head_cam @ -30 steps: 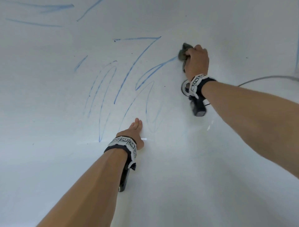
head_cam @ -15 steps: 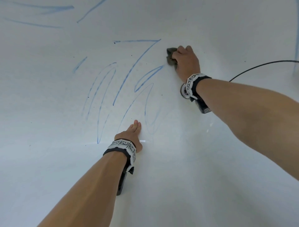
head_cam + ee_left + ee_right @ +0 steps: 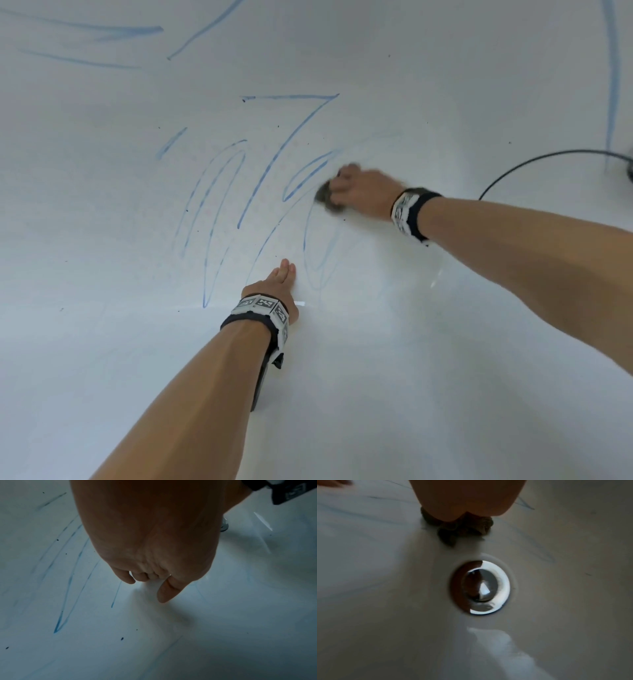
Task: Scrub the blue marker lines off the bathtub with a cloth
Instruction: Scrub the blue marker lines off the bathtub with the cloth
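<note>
Fingers (image 3: 337, 186) of our right hand (image 3: 363, 193) curl round the cloth (image 3: 327, 200), a dark wad pressed on the tub (image 3: 376, 394) at the right end of the blue lines (image 3: 260, 171). Our left hand (image 3: 274, 286) lies flat, fingers (image 3: 286, 269) straight, on the tub below the lines. Drain (image 3: 481, 588) sits just behind the cloth. Black cable (image 3: 534, 159) runs off to the right.

Bunched cloth (image 3: 464, 530) above chrome drain (image 3: 481, 586)

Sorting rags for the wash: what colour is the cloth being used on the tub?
Dark brownish grey cloth, clearest in the right wrist view.
</note>
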